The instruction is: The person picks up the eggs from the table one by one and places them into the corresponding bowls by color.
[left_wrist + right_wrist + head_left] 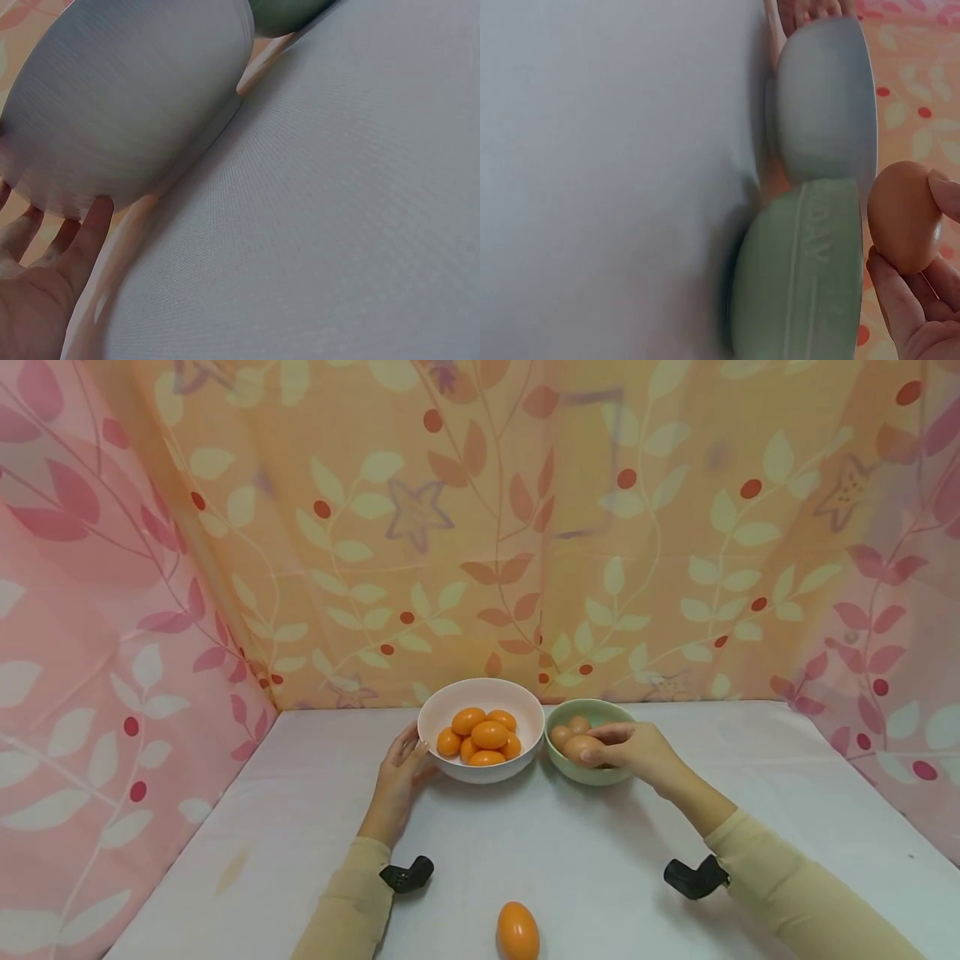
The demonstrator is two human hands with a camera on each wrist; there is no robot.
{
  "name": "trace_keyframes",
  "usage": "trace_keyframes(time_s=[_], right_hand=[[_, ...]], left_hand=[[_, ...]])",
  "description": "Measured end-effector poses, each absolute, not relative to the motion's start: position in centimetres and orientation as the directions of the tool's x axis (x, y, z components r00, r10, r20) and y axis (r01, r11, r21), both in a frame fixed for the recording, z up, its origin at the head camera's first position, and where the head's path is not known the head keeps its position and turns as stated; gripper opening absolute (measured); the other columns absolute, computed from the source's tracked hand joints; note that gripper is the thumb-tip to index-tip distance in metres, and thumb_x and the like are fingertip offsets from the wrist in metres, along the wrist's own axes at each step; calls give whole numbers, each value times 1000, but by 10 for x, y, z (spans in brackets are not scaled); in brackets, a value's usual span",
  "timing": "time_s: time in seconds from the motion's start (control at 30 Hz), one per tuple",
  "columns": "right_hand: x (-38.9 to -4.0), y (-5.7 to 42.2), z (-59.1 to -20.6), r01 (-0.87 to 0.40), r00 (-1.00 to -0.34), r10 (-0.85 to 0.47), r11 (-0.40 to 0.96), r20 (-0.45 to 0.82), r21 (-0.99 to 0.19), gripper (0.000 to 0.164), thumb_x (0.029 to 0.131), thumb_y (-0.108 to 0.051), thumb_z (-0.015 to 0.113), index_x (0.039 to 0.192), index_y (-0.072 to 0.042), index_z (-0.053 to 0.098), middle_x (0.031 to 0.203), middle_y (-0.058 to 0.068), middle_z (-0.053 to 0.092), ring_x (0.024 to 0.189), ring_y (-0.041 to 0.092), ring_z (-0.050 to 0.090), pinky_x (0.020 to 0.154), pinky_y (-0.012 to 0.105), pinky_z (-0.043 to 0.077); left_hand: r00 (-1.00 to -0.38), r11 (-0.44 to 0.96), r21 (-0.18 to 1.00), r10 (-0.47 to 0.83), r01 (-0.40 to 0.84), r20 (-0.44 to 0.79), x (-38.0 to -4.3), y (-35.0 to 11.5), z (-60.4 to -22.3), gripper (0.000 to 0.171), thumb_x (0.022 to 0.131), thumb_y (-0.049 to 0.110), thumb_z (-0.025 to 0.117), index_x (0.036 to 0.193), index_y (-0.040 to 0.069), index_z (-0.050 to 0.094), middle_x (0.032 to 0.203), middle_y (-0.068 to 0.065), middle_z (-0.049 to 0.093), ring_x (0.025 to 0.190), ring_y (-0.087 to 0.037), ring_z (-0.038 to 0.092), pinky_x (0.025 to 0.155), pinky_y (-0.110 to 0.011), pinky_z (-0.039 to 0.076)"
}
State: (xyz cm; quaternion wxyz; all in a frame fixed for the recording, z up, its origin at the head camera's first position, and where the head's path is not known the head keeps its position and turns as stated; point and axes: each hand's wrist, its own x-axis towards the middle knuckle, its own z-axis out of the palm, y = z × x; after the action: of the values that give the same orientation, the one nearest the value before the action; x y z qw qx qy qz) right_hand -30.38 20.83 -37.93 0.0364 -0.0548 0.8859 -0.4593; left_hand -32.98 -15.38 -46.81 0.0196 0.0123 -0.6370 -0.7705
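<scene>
My right hand (628,750) pinches a brown egg (904,217) between thumb and fingers, just over the rim of the green bowl (799,277). More brown eggs (561,737) lie inside that bowl. On the left stands a larger white bowl (480,774) with several smooth, orange, egg-shaped things (490,735) heaped in it. The fingertips of my left hand (397,777) touch the white bowl's outer left side, the fingers extended and not curled round it; the left wrist view shows them against its wall (135,105).
One more orange egg-shaped thing (518,931) lies on the white tabletop (592,868) near the front. The two bowls stand side by side at the back edge. Patterned cloth (495,527) hangs close behind them and on both sides.
</scene>
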Motion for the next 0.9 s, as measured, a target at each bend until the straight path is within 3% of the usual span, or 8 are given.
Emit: trace_keyframes(time_s=[0.27, 0.5, 0.73, 0.9], right_hand=[[-319, 218, -381, 24, -992, -91, 573, -92, -819, 65, 82, -50, 77, 131, -10, 65, 133, 12, 65, 127, 28, 54, 100, 38, 48], [-333, 217, -385, 59, -996, -17, 556, -83, -829, 65, 84, -47, 76, 132, -5, 63, 138, 17, 61, 131, 30, 49, 99, 34, 46], [-342, 216, -391, 53, -998, -2, 544, -64, -837, 63, 86, -42, 76, 133, -3, 61, 138, 19, 60, 134, 34, 48, 111, 46, 41], [-346, 217, -397, 46, -998, -1, 564, -56, -825, 62, 85, -42, 76, 131, -2, 63, 135, 20, 62, 130, 33, 51, 108, 44, 44]], left_hand=[[-999, -180, 984, -47, 19, 11, -329, -154, -467, 56, 101, 29, 58, 153, 24, 37, 163, -2, 30, 144, -26, 41, 109, -45, 47], [-999, -176, 984, -40, 31, 25, -330, -155, -465, 56, 101, 28, 56, 153, 23, 36, 163, -2, 30, 145, -27, 40, 109, -45, 46], [-999, -188, 982, -39, 21, 14, -330, -155, -467, 56, 101, 27, 57, 153, 24, 37, 163, -2, 30, 144, -27, 41, 110, -45, 46], [-999, -196, 981, -37, 14, 7, -330, -154, -469, 55, 101, 26, 56, 153, 23, 37, 164, -3, 29, 145, -27, 40, 111, -46, 45]])
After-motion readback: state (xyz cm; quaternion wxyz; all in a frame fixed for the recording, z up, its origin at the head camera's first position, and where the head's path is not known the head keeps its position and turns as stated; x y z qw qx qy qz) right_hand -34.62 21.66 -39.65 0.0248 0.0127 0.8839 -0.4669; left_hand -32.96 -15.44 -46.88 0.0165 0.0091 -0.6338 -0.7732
